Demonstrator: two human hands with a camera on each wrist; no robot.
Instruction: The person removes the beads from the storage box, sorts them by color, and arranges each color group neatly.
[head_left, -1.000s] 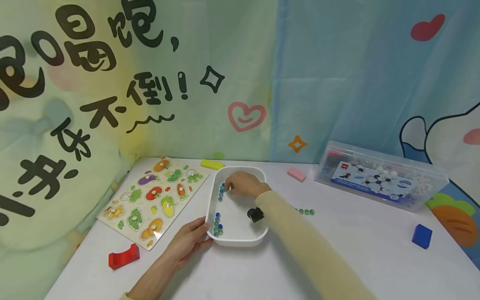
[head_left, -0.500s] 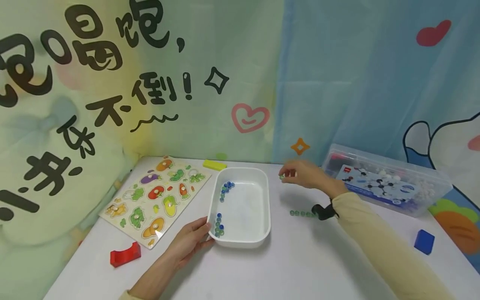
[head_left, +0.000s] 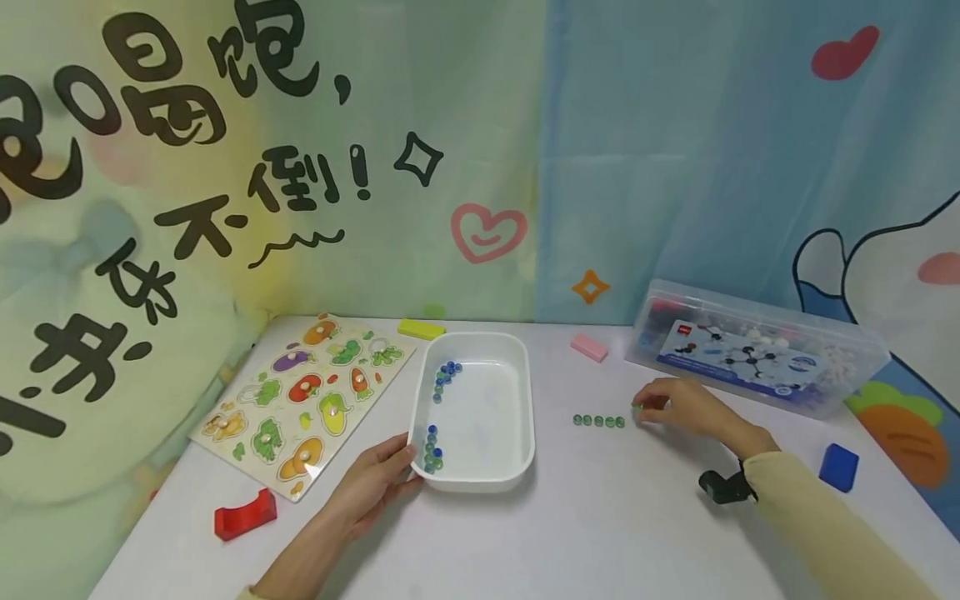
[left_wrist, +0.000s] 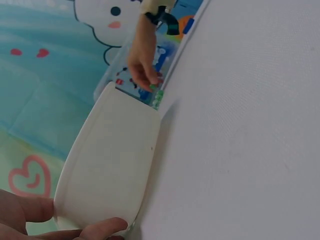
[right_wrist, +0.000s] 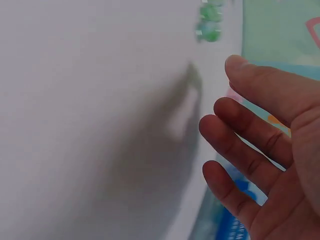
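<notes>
My left hand grips the near left corner of a white rectangular tray, thumb at the rim. In the left wrist view the tray's outer wall shows between thumb and fingers. Blue and green marbles lie in two groups along the tray's left side. Right of the tray, several green glass marbles form a row on the white table. At the row's right end my right hand pinches a green marble just off the last one. That marble is hidden in the right wrist view.
A vegetable puzzle board and a red arch block lie to the left. Yellow and pink blocks sit at the back. A clear plastic box and a blue block are at the right.
My right hand has left the tray's far left corner with a green marble and moved right, then down to the end of the green row. The left hand stays on the tray.
</notes>
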